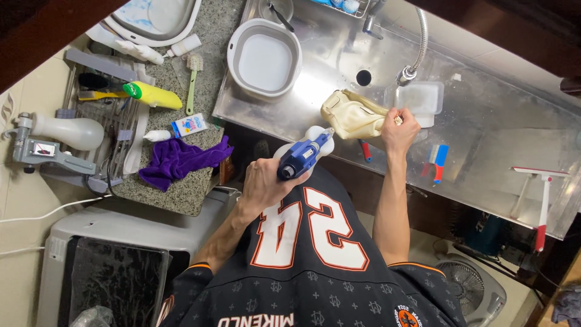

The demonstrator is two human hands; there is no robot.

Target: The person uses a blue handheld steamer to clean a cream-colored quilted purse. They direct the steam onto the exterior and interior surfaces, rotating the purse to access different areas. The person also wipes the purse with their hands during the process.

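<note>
My left hand [261, 186] grips a blue and white spray bottle [304, 153] in front of my chest, its nozzle end toward the steel sink counter [496, 139]. At the counter's near edge my right hand [399, 129] holds a crumpled cream-coloured cloth or glove [351, 114]. The cloth lies just left of a clear plastic tub [422, 99], which sits under the flexible tap [414, 63]. I wear a black jersey with large white numerals.
A grey-rimmed white basin [264, 60] stands on the steel counter. The granite top holds a purple cloth [180, 161], a yellow bottle [154, 95] and a green brush [192, 82]. A blue and red brush [437, 161], a red-handled squeegee [542, 203] and a floor fan [478, 290] are at right.
</note>
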